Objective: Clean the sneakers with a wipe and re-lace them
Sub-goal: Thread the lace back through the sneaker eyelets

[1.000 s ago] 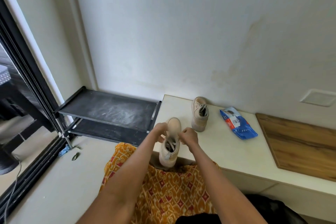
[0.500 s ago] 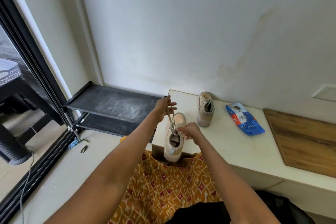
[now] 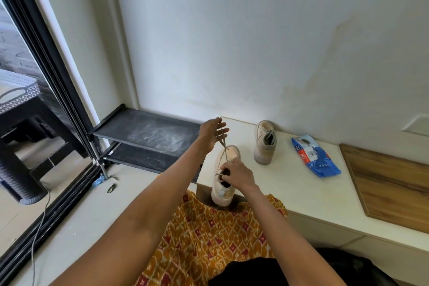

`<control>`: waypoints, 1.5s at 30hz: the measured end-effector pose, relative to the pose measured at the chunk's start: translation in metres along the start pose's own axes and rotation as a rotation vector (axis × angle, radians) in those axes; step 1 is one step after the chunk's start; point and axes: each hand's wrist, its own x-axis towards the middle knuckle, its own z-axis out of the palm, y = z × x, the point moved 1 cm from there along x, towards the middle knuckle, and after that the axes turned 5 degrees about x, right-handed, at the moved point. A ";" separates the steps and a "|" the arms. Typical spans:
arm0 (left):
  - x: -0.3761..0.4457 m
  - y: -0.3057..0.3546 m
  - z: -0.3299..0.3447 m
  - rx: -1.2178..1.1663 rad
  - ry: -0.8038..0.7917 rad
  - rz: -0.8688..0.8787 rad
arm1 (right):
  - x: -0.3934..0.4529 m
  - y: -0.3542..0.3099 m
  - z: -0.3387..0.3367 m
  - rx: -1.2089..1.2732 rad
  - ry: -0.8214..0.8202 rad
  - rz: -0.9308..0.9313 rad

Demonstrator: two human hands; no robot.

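A beige sneaker [image 3: 223, 182] stands at the front left corner of the white bench [image 3: 290, 190], heel toward me. My left hand [image 3: 211, 133] is raised above its toe and pinches the grey lace [image 3: 222, 144], which runs taut down to the shoe. My right hand [image 3: 238, 174] rests on the shoe's opening, fingers curled at the eyelets and the lace. The second beige sneaker [image 3: 265, 143] stands farther back near the wall, laced. A blue wipe pack [image 3: 313, 158] lies to its right.
A wooden board [image 3: 390, 183] lies on the bench's right part. A black two-tier shoe rack [image 3: 144, 139] stands left of the bench. A black sliding-door frame [image 3: 46, 58] runs along the left. An orange patterned cloth [image 3: 209, 239] covers my lap.
My left hand has risen from the shoe's tongue up and away, drawing the lace out taut. My right hand stayed at the shoe's opening. The view has shifted slightly.
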 end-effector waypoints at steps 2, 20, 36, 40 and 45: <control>-0.001 -0.001 -0.004 0.089 0.031 0.061 | -0.001 0.002 -0.004 -0.029 0.057 -0.043; 0.010 -0.065 -0.031 1.709 -0.132 0.175 | 0.009 0.047 -0.069 -0.071 0.076 0.100; 0.016 -0.080 -0.034 1.587 -0.239 0.189 | 0.011 0.085 -0.061 -0.118 0.053 0.333; 0.015 -0.080 -0.038 1.444 -0.260 0.201 | 0.007 0.073 -0.036 -0.011 0.004 0.272; 0.013 -0.080 -0.033 1.412 -0.215 0.253 | 0.009 0.037 -0.015 0.264 -0.080 0.152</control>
